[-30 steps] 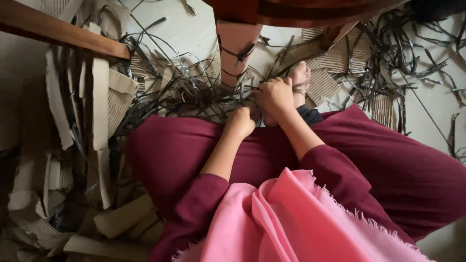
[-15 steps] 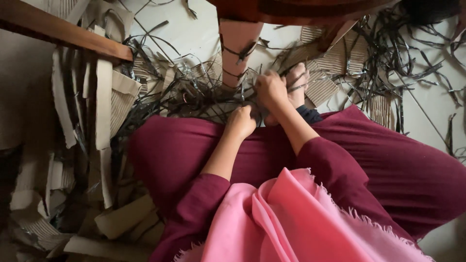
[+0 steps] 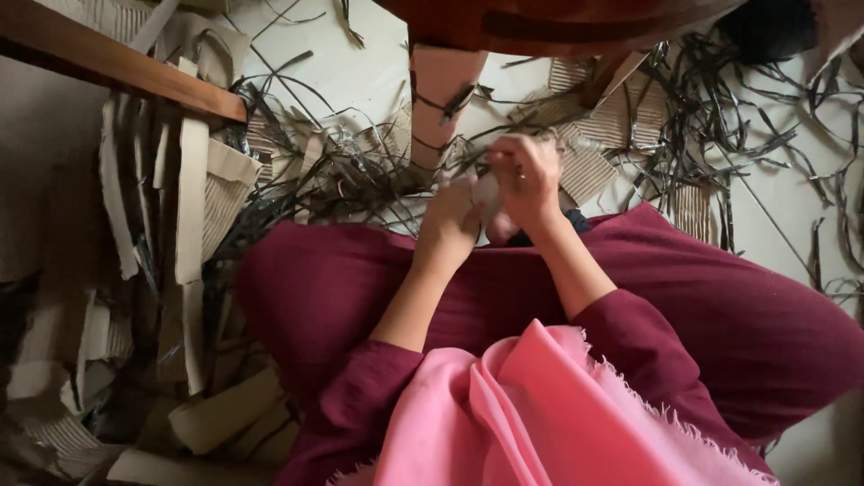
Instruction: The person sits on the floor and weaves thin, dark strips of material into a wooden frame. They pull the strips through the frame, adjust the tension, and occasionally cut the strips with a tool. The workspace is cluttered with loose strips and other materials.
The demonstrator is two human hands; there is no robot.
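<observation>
I sit on the floor in dark red clothes with a pink cloth (image 3: 540,423) on my lap. Both hands meet in front of my knees. My left hand (image 3: 453,219) and my right hand (image 3: 526,178) pinch a small pale cardboard piece (image 3: 487,193) between their fingertips. My right hand has a ring on one finger. Thin dark strips (image 3: 360,175) lie tangled just beyond the hands. What lies under my right hand is hidden.
A wooden furniture leg (image 3: 441,85) with dark strips looped around it stands just beyond my hands. A wooden bar (image 3: 117,63) crosses the top left. Torn cardboard strips (image 3: 191,207) pile up on the left. More dark strips (image 3: 720,117) cover the pale floor (image 3: 360,63) at right.
My right hand has shifted slightly to the right and curled over the pale piece, covering the toes seen beside it earlier. My left hand has stayed close under it.
</observation>
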